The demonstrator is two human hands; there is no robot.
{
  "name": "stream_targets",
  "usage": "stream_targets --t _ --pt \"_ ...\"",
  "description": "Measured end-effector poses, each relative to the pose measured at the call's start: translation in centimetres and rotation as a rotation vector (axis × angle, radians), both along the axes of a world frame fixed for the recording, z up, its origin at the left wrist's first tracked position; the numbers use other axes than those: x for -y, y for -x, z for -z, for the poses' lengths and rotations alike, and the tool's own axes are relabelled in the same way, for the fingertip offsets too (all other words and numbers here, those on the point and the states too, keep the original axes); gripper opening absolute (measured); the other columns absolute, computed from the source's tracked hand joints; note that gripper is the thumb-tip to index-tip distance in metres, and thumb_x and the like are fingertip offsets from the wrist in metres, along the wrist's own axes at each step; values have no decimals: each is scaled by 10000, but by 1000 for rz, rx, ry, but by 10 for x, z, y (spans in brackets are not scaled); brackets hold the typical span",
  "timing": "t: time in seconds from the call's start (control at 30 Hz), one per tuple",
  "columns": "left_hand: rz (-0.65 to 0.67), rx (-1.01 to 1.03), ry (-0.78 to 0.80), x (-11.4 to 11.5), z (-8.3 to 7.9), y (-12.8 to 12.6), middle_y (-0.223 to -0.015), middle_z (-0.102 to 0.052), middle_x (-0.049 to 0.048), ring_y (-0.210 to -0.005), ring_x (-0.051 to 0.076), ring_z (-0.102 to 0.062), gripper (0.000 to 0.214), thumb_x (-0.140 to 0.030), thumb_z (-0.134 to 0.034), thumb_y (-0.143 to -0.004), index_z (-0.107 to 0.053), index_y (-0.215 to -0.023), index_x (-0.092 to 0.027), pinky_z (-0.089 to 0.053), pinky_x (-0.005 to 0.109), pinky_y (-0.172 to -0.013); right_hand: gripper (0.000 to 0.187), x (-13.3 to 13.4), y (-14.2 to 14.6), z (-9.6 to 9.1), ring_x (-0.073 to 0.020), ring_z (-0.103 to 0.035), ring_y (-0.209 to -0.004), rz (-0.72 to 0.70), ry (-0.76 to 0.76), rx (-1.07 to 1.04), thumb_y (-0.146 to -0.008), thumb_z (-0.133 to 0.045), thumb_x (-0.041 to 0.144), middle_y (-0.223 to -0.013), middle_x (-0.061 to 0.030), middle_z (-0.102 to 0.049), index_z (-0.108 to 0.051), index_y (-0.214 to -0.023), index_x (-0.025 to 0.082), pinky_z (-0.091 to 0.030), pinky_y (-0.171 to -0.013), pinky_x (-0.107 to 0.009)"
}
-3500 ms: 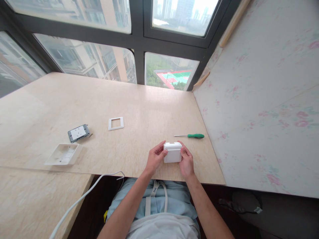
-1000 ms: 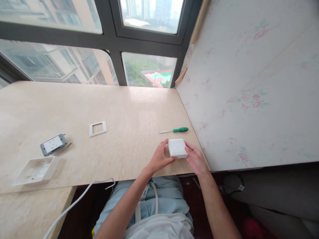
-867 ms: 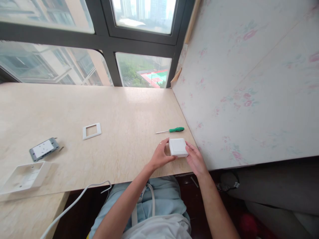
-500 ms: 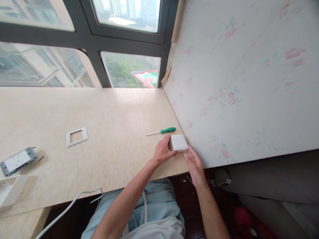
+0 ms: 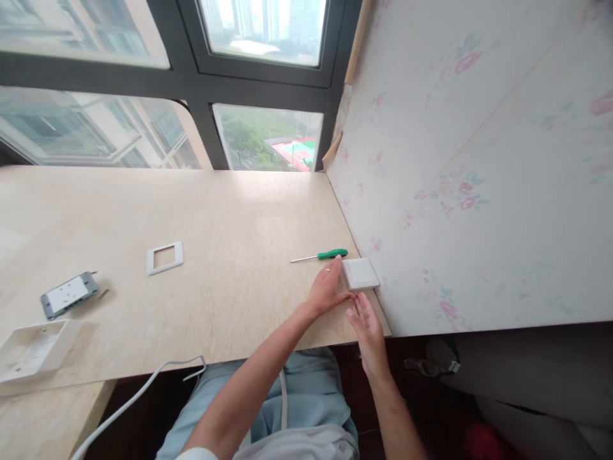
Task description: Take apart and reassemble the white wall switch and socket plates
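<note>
A white light switch on a box (image 5: 361, 273) lies face up on the ledge, against the wall. My left hand (image 5: 325, 289) is at its left side, with the index finger along the left edge and the thumb at the near edge, pinching around that corner. My right hand (image 5: 370, 329) is just in front of the near edge, its fingers extended and holding nothing. Its fingertips come close to my left thumb; I cannot tell whether they touch. Behind the switch lies a green-handled screwdriver (image 5: 330, 254), its shaft pointing left.
At left are a white cover frame (image 5: 178, 255), a socket module (image 5: 69, 295) with screws sticking out and an open white mounting box (image 5: 62, 345). A white cable (image 5: 138, 391) hangs over the front edge. The papered wall (image 5: 479, 255) bounds the right side, windows the back.
The switch has shifted right against the wall, and my left hand has followed it. My right hand has drawn back from its right corner toward the front. The view has turned slightly left.
</note>
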State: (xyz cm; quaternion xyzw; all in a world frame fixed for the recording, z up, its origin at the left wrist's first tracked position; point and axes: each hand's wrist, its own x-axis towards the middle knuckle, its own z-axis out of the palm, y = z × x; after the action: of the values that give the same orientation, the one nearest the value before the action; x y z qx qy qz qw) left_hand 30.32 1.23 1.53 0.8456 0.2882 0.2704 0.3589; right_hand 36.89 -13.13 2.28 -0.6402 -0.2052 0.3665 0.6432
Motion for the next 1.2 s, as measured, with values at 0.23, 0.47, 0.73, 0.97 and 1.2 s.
stream_targets --t 0.23,0.47,0.73,0.97,1.2 --pt "-137 178 138 -9 -3 117 -1084 -721 75 -909 187 -697 331 -309 -623 -876 -612 -1189 -202 -565 370 -868 594 -14 25 4 -292 -622 -1152 9 36 143 -734 -724 510 -1242 -156 -664 -610 -1197 156 -471 -1021 -473" --pt "-664 230 187 -1 -6 255 -986 -749 75 -843 183 -714 245 -284 -618 -850 -676 -1061 -175 -599 337 -789 476 -53 60 2 -244 -691 -880 -394 70 195 -790 -664 578 -970 -115 -745 -708 -1021 164 -560 -801 -379" --pt "-923 237 75 46 0 332 -974 -729 56 -895 176 -702 197 -246 -561 -894 -664 -1053 -193 -587 321 -825 455 -113 113 -1 -239 -686 -785 -740 4 412 -822 -616 597 -861 -107 -743 -719 -933 168 -562 -749 -378" --pt "-1016 -75 -162 47 7 314 -923 -723 68 -897 244 -658 204 -117 -543 -863 -681 -987 -201 -549 410 -822 296 -178 253 -33 -234 -691 -865 -1122 -287 566 -874 -584 452 -931 -93 -734 -691 -962 190 -561 -788 -386" --pt "-1056 54 13 46 24 304 -1014 -715 155 -1038 388 -642 266 -87 -555 -801 -675 -1029 -155 -484 603 -927 878 -193 406 -36 -361 -426 -1347 -1397 -419 1024 -675 -808 481 -1416 -220 -476 -433 -1389 136 -368 -1104 -528"
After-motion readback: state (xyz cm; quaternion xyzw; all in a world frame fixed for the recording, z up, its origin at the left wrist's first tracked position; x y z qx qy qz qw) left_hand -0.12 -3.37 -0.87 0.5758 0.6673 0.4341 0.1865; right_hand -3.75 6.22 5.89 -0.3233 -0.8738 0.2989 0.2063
